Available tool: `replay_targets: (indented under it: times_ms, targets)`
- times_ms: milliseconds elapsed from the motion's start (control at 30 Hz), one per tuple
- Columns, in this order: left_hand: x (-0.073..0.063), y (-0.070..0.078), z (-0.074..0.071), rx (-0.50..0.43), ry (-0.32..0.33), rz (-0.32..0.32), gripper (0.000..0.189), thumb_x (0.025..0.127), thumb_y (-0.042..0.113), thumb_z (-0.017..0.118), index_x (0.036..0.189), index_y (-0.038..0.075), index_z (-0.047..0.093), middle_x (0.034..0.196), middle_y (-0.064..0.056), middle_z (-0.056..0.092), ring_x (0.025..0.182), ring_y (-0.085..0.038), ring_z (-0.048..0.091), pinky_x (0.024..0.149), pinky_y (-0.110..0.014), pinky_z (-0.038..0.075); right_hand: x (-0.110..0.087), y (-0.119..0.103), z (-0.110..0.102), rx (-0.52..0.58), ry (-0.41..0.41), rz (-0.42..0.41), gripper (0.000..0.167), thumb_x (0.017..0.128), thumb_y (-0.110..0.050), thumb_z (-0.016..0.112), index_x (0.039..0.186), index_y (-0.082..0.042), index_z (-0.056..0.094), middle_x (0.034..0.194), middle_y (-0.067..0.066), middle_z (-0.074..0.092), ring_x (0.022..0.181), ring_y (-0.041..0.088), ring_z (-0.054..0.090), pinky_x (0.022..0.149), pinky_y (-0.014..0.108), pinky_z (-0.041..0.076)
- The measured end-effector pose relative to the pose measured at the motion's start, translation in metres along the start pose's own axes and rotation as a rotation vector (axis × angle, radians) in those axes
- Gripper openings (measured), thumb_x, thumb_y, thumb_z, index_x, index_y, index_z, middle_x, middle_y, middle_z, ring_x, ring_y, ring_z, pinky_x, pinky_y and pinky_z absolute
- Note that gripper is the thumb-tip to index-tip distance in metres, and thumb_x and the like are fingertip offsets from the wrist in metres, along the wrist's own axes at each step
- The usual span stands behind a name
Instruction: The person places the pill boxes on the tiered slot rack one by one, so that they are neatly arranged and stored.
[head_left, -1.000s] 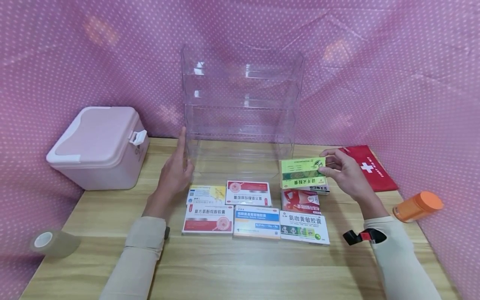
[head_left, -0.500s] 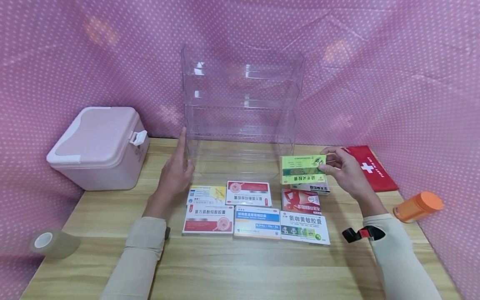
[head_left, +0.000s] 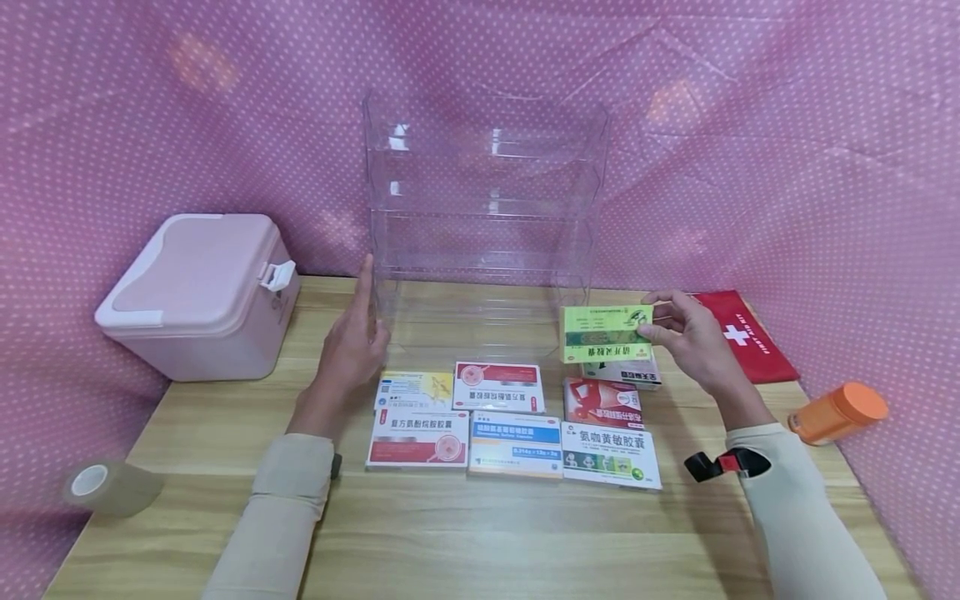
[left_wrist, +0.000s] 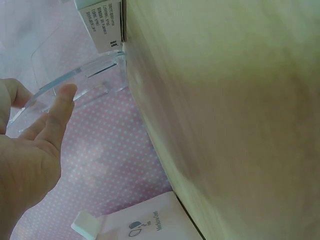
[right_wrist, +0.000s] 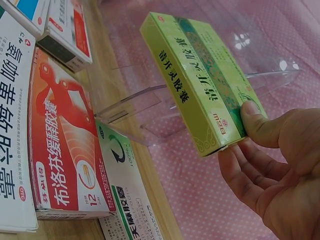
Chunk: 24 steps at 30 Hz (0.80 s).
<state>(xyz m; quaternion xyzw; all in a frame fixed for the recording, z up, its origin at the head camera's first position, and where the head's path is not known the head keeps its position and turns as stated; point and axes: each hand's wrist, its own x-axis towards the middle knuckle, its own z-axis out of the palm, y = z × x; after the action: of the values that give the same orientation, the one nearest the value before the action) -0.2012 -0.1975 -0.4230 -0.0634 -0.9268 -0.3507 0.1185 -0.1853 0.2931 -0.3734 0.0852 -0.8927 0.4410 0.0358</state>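
My right hand (head_left: 693,342) pinches a green-yellow medicine box (head_left: 606,333) by its right end, thumb on the printed face. The box is held above a white medicine box (head_left: 626,372), in front of the clear rack's right side. My left hand (head_left: 348,346) is at the left side of the tiered clear plastic rack (head_left: 480,212); in the left wrist view its thumb and fingers (left_wrist: 62,107) lie on either side of the panel. Below the rack lie red-and-white boxes (head_left: 416,437), a blue-and-white box (head_left: 515,446), a yellow box (head_left: 412,390), a red box (head_left: 603,402) and a white-green box (head_left: 611,454).
A pink lidded case (head_left: 198,296) stands at the left, with a roll of tape (head_left: 112,487) nearer the front. At the right are a red first aid pouch (head_left: 750,337) and an orange bottle (head_left: 836,414). Dotted pink cloth (head_left: 480,50) hangs behind the wooden table (head_left: 510,533).
My right hand has raised the green-yellow medicine box slightly and moved it away from me, showing more of the white box beneath. The left hand has stayed at the rack.
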Motion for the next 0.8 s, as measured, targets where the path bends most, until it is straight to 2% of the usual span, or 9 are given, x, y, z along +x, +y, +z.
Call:
replay_targets:
  times_ms: [200, 400, 633, 800]
  targets:
    - [0.000, 0.000, 0.000, -0.005, 0.006, 0.009, 0.107, 0.101, 0.001, 0.059, 0.172, 0.043, -0.008, 0.180, -0.010, 0.025, 0.093, -0.036, 0.057, 0.073, -0.047, 0.052, 0.002, -0.001, -0.001, 0.026, -0.001, 0.002, 0.044, 0.102, -0.006, 0.070, 0.144, 0.000, 0.057, 0.125, 0.029, 0.070, 0.093, -0.008, 0.066, 0.082, 0.006, 0.056]
    - [0.001, 0.001, -0.001, -0.033, -0.004, -0.004, 0.110, 0.101, 0.000, 0.059, 0.170, 0.050, -0.011, 0.181, -0.009, 0.023, 0.118, -0.043, 0.060, 0.090, -0.061, 0.057, 0.004, -0.005, -0.001, 0.034, 0.002, -0.005, 0.042, 0.103, -0.005, 0.070, 0.142, 0.002, 0.057, 0.123, 0.029, 0.069, 0.093, -0.010, 0.066, 0.081, 0.006, 0.057]
    - [0.001, 0.002, -0.002, -0.040, -0.009, -0.008, 0.111, 0.100, 0.000, 0.059, 0.170, 0.051, -0.011, 0.181, -0.010, 0.023, 0.120, -0.044, 0.060, 0.092, -0.064, 0.057, 0.005, -0.012, -0.003, 0.028, 0.016, -0.004, 0.040, 0.102, -0.004, 0.071, 0.139, 0.003, 0.058, 0.120, 0.029, 0.069, 0.092, -0.009, 0.066, 0.081, 0.007, 0.057]
    - [0.001, 0.003, -0.003, -0.038, -0.024, -0.035, 0.112, 0.101, 0.001, 0.059, 0.168, 0.054, -0.013, 0.181, -0.011, 0.023, 0.131, -0.047, 0.059, 0.100, -0.069, 0.056, 0.008, -0.016, -0.004, 0.035, 0.014, -0.005, 0.041, 0.102, -0.005, 0.070, 0.140, 0.004, 0.057, 0.122, 0.029, 0.069, 0.092, -0.009, 0.066, 0.080, 0.007, 0.058]
